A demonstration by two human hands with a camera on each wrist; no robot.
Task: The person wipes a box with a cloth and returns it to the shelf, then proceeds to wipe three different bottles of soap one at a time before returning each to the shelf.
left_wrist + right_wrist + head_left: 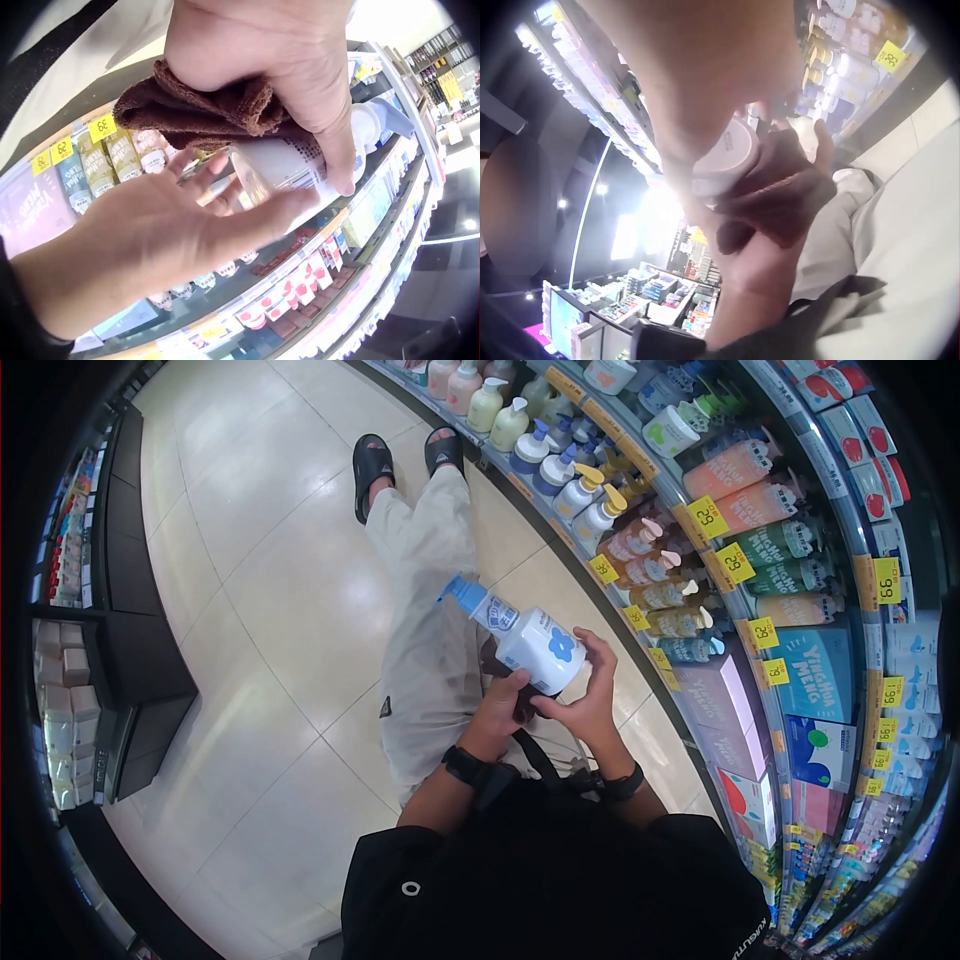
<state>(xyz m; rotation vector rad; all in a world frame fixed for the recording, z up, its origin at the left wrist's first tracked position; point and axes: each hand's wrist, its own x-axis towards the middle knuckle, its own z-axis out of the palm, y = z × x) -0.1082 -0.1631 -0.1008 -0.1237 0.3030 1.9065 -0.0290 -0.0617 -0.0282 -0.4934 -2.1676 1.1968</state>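
A white pump bottle (541, 649) with a blue flower and a blue pump head is tilted in front of the body, its pump toward the upper left in the head view. The left hand (496, 707) holds it, thumb on its side, with a brown cloth (202, 112) between palm and bottle. In the left wrist view the left hand (262, 52) covers part of the cloth. The right hand (590, 695) curls round the bottle's base end, thumb and fingers against it. The bottle's round base (731, 150) shows in the right wrist view.
Shelves with price tags (707, 517) curve along the right side, filled with pump bottles (530, 448) and boxes (812, 672). Tiled floor (260, 660) lies left of the person's legs (430, 650). A dark display stand (145, 700) stands at the far left.
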